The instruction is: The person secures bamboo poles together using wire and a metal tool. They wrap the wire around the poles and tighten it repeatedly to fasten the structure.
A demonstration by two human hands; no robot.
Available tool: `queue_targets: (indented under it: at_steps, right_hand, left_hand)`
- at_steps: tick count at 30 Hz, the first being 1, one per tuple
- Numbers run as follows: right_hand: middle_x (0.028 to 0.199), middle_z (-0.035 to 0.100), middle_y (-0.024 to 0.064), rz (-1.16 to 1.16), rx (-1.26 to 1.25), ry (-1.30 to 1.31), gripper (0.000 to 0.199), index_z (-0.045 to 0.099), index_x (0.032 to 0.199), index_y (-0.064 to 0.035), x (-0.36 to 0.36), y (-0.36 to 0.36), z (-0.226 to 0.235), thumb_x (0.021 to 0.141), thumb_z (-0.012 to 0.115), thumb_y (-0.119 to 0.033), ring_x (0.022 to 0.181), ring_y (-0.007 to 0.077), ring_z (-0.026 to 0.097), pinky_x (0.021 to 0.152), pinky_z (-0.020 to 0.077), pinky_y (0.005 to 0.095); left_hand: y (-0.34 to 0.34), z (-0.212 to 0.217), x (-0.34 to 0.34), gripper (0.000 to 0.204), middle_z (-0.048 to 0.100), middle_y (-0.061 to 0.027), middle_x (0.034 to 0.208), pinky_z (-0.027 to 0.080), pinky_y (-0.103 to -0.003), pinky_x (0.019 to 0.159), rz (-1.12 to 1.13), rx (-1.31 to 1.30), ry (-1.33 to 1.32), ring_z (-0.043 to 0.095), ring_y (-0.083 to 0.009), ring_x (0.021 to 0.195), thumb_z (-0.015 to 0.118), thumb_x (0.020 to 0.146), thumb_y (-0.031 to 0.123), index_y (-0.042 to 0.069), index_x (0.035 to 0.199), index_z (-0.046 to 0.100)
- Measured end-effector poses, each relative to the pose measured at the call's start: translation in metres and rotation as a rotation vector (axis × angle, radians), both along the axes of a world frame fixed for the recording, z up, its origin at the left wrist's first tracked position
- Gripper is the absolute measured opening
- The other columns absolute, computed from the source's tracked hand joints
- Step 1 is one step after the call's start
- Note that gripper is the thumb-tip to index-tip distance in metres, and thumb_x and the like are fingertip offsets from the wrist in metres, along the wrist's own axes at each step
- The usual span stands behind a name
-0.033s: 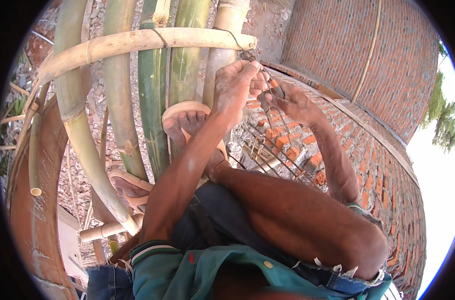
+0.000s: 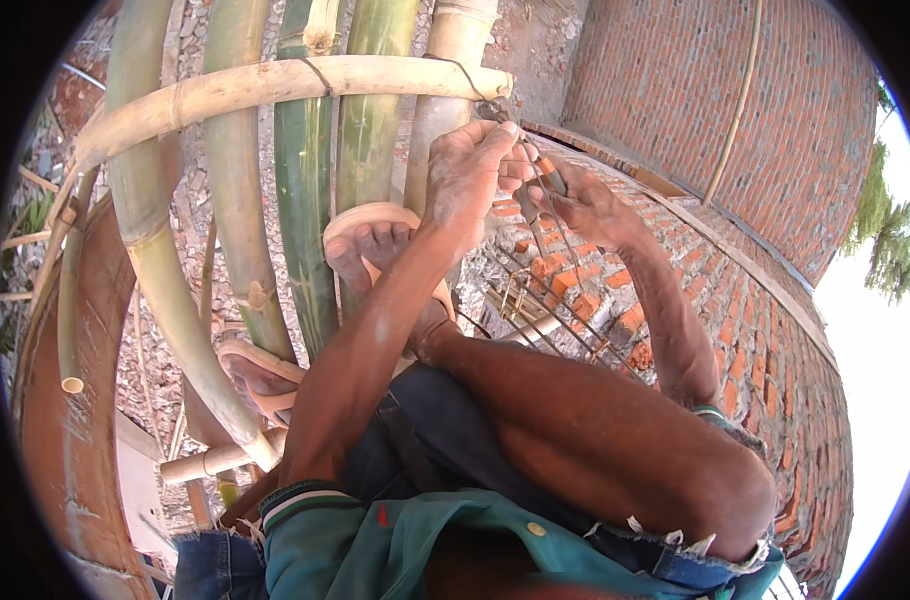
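My left hand [image 2: 470, 170] is raised to the joint where a pale horizontal bamboo pole [image 2: 275, 85] crosses an upright pole [image 2: 450, 95]. Its fingers pinch the ends of a thin binding wire [image 2: 467, 70] that loops around that joint. Just to the right, my right hand [image 2: 587, 205] grips a dark pair of pliers [image 2: 537, 190], whose tip points up at the wire ends beside my left fingers. The exact spot where the jaws meet the wire is hidden by my fingers.
Several green and yellow bamboo poles [image 2: 305, 200] run upright on the left. My feet in tan sandals [image 2: 370, 240] rest among them. A red brick wall [image 2: 755, 120] curves along the right, with rebar [image 2: 535, 310] on its top. Gravel ground lies far below.
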State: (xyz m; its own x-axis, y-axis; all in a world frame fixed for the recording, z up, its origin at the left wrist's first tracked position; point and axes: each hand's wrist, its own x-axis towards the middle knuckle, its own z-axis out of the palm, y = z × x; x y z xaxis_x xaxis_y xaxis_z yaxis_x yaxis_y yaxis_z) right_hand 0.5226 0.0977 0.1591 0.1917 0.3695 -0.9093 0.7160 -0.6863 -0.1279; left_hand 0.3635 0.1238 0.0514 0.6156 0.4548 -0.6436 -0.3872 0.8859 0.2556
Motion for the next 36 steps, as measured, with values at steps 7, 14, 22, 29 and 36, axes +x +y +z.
queue_targets:
  at_steps: [7,14,22,29,36]
  right_hand:
    - [0.086,0.065,0.0111,0.096,-0.093,-0.054,0.036,0.06,0.113,-0.0007,-0.004,0.009,-0.003,0.107,0.055,-0.036,0.075,0.0215,0.062,0.073,0.0513,0.0425]
    - [0.091,0.066,0.0104,-0.31,-0.145,0.123,0.037,0.062,0.11,0.0007,-0.01,0.006,-0.001,0.106,0.057,-0.036,0.082,0.0178,0.063,0.074,0.0536,0.0365]
    - [0.102,0.067,0.0164,0.246,0.049,-0.314,0.078,0.051,0.134,0.0057,-0.038,-0.017,0.015,0.078,0.088,-0.035,0.097,0.0313,0.067,0.085,0.0531,0.0429]
    - [0.125,0.058,0.0229,0.805,0.553,-0.869,0.067,0.043,0.142,0.0033,-0.041,-0.062,-0.006,0.085,0.074,-0.012,0.11,0.0416,0.062,0.086,0.052,0.0462]
    - [0.08,0.055,0.0017,-1.224,-0.111,0.649,0.034,0.058,0.114,-0.0021,-0.012,-0.055,0.001,0.098,0.073,-0.028,0.069,0.0118,0.06,0.054,0.0471,0.027]
  left_hand:
    - [-0.002,-0.005,0.002,0.035,0.071,-0.0086,0.093,0.052,-0.024,0.066,-0.09,0.097,0.152,0.065,-0.0121,0.075,0.07,0.097,0.031,-0.003,0.104,0.065]
    - [0.004,0.004,0.038,0.045,0.064,-0.0051,0.088,0.055,-0.037,0.079,-0.057,-0.341,0.05,0.065,-0.0182,0.082,0.081,0.086,0.046,0.007,0.101,0.063]
    - [-0.019,-0.032,0.054,0.026,0.055,0.0001,0.077,0.06,-0.043,0.081,0.293,-0.401,-0.512,0.062,-0.017,0.075,0.073,0.098,0.032,0.01,0.097,0.06]
    - [-0.011,0.006,0.085,0.023,0.054,-0.0016,0.077,0.061,-0.041,0.072,0.482,-0.522,-0.154,0.058,-0.0173,0.071,0.074,0.098,0.024,0.011,0.098,0.055]
    - [-0.013,-0.005,0.051,0.04,0.057,-0.0027,0.089,0.056,-0.038,0.063,0.104,-0.526,-0.071,0.059,-0.0169,0.074,0.084,0.089,0.034,0.012,0.1,0.053]
